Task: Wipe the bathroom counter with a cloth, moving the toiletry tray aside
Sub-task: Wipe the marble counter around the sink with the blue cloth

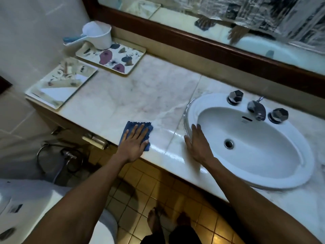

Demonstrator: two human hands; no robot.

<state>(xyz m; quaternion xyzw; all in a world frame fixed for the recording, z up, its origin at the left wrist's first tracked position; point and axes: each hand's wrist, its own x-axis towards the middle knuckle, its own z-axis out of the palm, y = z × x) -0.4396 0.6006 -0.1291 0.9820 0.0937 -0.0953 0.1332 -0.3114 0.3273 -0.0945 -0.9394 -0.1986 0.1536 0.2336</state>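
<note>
My left hand (134,142) lies flat, fingers spread, pressing a blue cloth (146,127) onto the marble counter (140,95) near its front edge. My right hand (197,144) rests open and flat on the counter, its fingers touching the left rim of the white sink (191,110). A flowered toiletry tray (112,57) sits at the counter's back left with a white scoop (98,35) standing on its far corner. A second pale tray (58,85) lies at the counter's left end, against the wall.
Two chrome tap handles (234,97) and a spout (256,110) stand behind the basin. A wood-framed mirror (202,44) runs along the back. Below are a toilet (52,205), a hose (58,155) and a yellow tiled floor (158,187) with my bare feet.
</note>
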